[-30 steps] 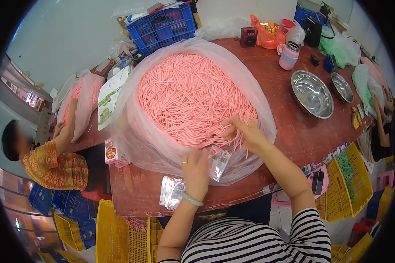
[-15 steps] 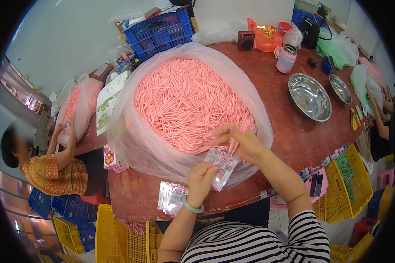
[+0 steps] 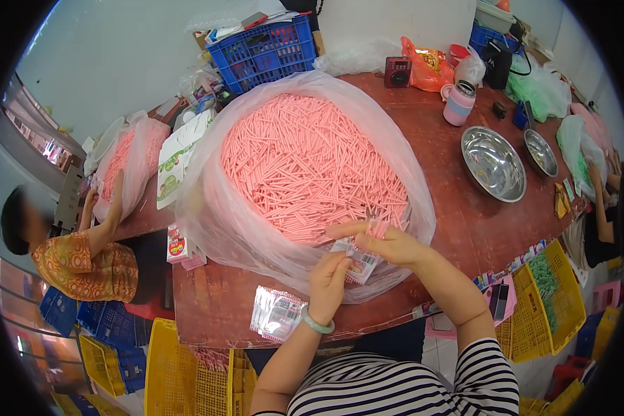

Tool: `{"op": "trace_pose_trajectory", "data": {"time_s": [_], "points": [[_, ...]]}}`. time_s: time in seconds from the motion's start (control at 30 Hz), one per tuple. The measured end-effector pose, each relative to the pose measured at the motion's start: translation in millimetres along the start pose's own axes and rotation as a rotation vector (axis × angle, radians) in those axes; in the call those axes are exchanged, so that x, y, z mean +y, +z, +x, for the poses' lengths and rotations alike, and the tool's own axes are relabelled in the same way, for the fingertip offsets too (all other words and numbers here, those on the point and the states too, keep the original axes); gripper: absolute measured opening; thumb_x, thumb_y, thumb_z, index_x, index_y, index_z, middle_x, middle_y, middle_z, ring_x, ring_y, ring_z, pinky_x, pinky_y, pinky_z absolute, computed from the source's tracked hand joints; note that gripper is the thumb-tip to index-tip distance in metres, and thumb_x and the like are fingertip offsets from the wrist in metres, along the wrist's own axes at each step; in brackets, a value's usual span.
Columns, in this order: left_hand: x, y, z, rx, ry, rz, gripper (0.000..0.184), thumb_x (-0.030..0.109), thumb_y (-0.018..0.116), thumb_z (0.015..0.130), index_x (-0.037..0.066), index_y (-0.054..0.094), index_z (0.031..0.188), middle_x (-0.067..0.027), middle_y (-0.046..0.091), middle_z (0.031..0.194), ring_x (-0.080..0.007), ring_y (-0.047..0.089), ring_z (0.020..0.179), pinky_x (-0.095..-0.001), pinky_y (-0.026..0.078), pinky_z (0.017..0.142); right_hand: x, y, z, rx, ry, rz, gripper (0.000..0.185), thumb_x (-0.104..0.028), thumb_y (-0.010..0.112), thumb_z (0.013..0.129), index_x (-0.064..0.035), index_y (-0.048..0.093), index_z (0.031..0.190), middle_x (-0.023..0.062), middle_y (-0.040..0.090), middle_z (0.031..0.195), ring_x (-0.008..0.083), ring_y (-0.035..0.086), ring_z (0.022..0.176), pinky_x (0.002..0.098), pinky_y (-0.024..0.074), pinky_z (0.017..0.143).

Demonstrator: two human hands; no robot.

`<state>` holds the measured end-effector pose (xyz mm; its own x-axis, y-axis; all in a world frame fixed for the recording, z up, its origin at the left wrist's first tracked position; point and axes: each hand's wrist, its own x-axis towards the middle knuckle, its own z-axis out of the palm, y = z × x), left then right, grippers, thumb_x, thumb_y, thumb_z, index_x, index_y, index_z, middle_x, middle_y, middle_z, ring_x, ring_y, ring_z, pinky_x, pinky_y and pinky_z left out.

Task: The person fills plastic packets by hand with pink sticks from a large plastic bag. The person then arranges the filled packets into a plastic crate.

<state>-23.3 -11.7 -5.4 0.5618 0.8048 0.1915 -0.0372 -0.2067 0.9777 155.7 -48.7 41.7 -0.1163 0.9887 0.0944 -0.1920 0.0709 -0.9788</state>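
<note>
My left hand (image 3: 328,283), with a pale green bangle on its wrist, is closed on a small clear and silver packet (image 3: 362,269) printed in pink. Just above the packet's upper edge is my right hand (image 3: 393,245), thumb and fingers pinched on a few thin pink sticks (image 3: 377,227). Whether the stick ends are inside the packet is hidden by the fingers. Both hands are over the near rim of a big clear plastic bag (image 3: 410,166), which is spread wide around a heap of pink sticks (image 3: 305,159). More flat packets (image 3: 274,315) lie on the table left of my left wrist.
The red table (image 3: 423,118) also carries a steel bowl (image 3: 492,164), a smaller pan (image 3: 541,154), a pink flask (image 3: 459,104) and a radio (image 3: 397,72). A blue crate (image 3: 262,55) stands behind the bag. Yellow crates (image 3: 168,367) flank me below. A co-worker (image 3: 83,256) sits at left.
My right hand has moved down to the packet's upper edge, with its fingers closer together. The packet is more covered by the hands. The view has shifted slightly.
</note>
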Motion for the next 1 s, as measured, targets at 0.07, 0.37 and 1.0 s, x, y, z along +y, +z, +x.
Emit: {"op": "trace_pose_trajectory", "data": {"time_s": [0.07,0.37,1.0], "points": [[3.2,1.9,1.7,-0.014,-0.006,-0.021,0.014,0.007,0.058,0.092,-0.003,0.065,0.098,-0.0102,0.063,0.086,-0.0199,0.059,0.079,-0.0289,0.045,0.074,4.1,-12.7,2.1,-0.207,-0.113,-0.425,0.052,-0.032,0.050,0.098,-0.0003,0.043,0.139,0.0156,0.049,0.138,0.0211,0.043,0.129,0.0338,0.0386,0.103],[0.5,12.7,14.2,-0.025,0.036,-0.079,0.017,0.008,0.058,0.093,-0.004,0.065,0.102,-0.0100,0.063,0.088,-0.0174,0.058,0.080,-0.0269,0.045,0.073,-36.1,-9.0,-7.6,0.127,-0.156,-0.026,0.073,-0.026,0.073,0.081,-0.0031,0.040,0.143,0.0123,0.042,0.143,0.0217,0.041,0.130,0.0313,0.0339,0.102],[66.5,-324.9,-199.3,0.713,-0.184,0.560,0.026,-0.001,0.071,0.075,0.003,0.071,0.101,-0.0069,0.071,0.088,-0.0120,0.064,0.074,-0.0257,0.051,0.067,-25.3,85.1,39.1,0.197,-0.024,-0.646,0.035,-0.001,0.061,0.084,-0.0028,0.060,0.119,-0.0023,0.054,0.084,0.0063,0.049,0.072,0.0195,0.0397,0.065]]}}
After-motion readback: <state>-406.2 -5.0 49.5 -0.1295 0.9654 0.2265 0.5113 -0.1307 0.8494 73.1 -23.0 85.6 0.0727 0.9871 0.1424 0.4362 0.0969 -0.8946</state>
